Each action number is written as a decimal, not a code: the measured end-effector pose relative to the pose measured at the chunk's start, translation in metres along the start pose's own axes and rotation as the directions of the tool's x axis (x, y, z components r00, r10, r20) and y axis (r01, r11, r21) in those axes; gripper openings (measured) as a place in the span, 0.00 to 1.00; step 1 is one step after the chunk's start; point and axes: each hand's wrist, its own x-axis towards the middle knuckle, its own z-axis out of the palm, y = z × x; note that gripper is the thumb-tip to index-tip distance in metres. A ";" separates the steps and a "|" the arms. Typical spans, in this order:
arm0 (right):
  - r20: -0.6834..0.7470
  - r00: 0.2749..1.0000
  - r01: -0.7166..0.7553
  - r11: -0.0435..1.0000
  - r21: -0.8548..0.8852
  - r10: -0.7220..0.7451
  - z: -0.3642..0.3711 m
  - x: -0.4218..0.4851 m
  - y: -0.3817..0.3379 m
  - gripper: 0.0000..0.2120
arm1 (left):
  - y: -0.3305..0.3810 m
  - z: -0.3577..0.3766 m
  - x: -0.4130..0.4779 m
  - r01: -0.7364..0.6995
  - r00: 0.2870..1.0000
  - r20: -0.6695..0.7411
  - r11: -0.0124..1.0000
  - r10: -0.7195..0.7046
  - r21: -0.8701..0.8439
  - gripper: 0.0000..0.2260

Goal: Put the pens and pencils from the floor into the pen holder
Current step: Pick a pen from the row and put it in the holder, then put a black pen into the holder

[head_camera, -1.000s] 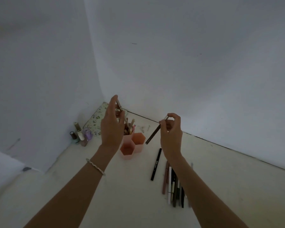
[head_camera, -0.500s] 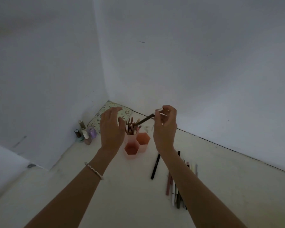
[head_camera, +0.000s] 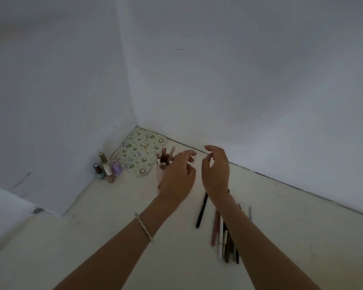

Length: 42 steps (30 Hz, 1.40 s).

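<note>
The pink pen holder (head_camera: 159,174) stands on the floor near the room corner, mostly hidden behind my left hand (head_camera: 177,176); several pens and pencils (head_camera: 166,156) stick up out of it. My left hand hovers in front of the holder with relaxed fingers and holds nothing. My right hand (head_camera: 216,170) hangs just right of it, fingers loosely curled, empty. A black pen (head_camera: 201,210) lies alone on the floor below my right wrist. A row of several pens and pencils (head_camera: 223,237) lies beside it, partly under my right forearm.
A patterned fabric pouch (head_camera: 138,151) lies in the corner behind the holder. Small nail polish bottles (head_camera: 107,169) stand against the left wall. White walls (head_camera: 239,80) close the corner; pale floor (head_camera: 113,227) spreads toward me.
My right hand held a dark pencil over the holder half a second ago; now it is empty and has drawn back slightly. My left hand has shifted right, in front of the holder.
</note>
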 end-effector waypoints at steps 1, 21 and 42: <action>-0.009 0.999 -0.042 0.999 0.006 0.042 -0.008 0.002 0.006 0.15 | 0.002 0.014 -0.006 0.010 0.997 0.074 1.000 -0.012 0.026 0.16; 0.382 0.773 -0.193 0.762 -0.618 0.506 -0.068 -0.048 0.088 0.15 | 0.000 0.086 -0.029 0.247 0.880 0.401 0.966 -0.255 0.073 0.40; 0.255 0.837 -0.417 0.866 -0.277 0.485 -0.059 0.004 0.041 0.10 | 0.003 -0.032 0.030 0.065 0.928 -0.334 0.953 -0.167 -0.295 0.29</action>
